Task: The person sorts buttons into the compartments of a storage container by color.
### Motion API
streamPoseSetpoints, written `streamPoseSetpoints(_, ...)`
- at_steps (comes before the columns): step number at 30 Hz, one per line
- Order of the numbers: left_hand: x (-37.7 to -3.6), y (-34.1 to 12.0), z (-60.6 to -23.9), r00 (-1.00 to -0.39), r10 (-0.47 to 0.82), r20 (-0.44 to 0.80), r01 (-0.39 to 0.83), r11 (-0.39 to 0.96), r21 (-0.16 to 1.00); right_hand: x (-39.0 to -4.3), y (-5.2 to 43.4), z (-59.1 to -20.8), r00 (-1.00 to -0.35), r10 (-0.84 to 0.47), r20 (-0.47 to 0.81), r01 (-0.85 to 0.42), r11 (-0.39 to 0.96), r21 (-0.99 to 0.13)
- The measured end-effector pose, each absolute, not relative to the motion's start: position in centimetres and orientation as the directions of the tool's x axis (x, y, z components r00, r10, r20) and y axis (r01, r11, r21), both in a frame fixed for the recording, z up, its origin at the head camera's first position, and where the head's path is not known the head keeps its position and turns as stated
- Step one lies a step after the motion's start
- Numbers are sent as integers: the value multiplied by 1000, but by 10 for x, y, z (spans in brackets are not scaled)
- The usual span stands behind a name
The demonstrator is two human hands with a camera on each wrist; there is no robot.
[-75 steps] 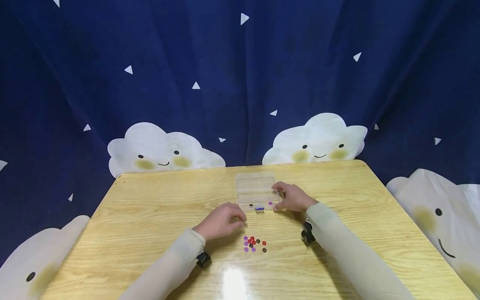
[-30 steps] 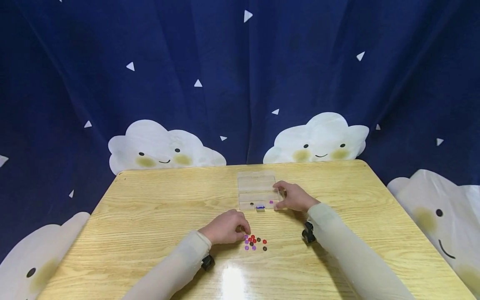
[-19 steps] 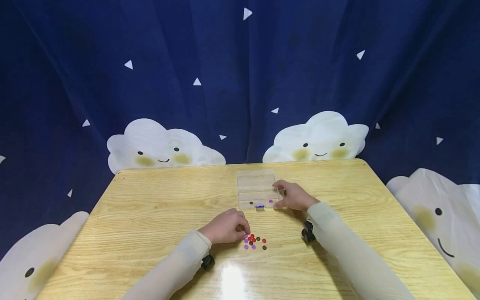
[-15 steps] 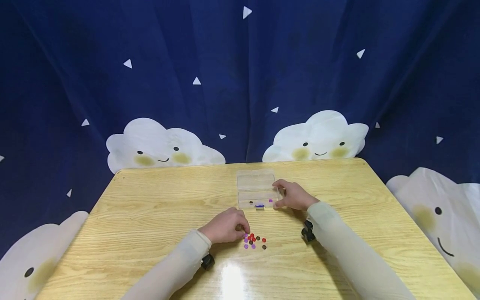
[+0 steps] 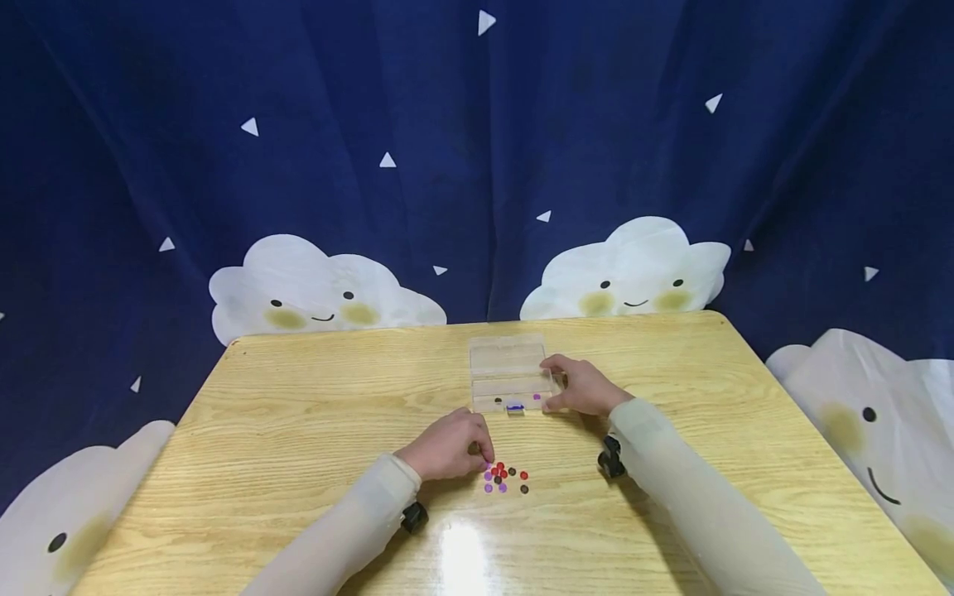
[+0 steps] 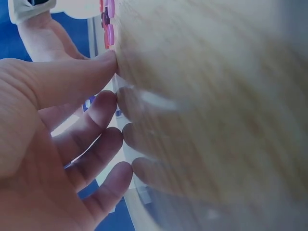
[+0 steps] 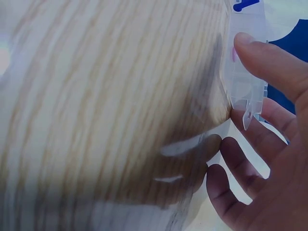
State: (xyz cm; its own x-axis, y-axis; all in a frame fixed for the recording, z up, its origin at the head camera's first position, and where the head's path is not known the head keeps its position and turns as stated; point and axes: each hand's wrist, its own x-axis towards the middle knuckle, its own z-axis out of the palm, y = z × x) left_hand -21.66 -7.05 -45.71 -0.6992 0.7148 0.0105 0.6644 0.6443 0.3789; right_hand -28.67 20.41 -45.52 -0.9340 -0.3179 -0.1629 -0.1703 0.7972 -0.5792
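While right hand [image 5: 580,387] grips box [image 5: 509,374], bead pick-up under way.
Left hand [image 5: 445,447] fingers curl at beads [image 5: 503,478], centre frame; pinch unclear; next likely lift into box.

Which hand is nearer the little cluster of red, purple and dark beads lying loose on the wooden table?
Left. The left hand rests at the bead cluster, fingertips at its left edge. The right hand is farther back, holding the clear plastic box at its right end.
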Motion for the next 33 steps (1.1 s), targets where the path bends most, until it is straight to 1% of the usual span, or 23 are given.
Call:
streamPoseSetpoints(8,-218,-70,-456,-698,716,-10,665,653,363,-287,203,-454,-930,-321,-179,-166,801,-575)
streamPoseSetpoints(16,-219,-71,-456,-695,719,-1,670,649,360,-287,203,-452,-932,-317,-179,-159,797,-582)
streamPoseSetpoints(29,-223,-75,-452,-688,725,-26,652,634,415,-288,203,-453,-931,-317,-180,-160,800,-578)
streamPoseSetpoints(33,-223,-76,-453,-691,723,-9,648,624,437,-287,203,-454,-931,-317,-180,-162,803,-574)
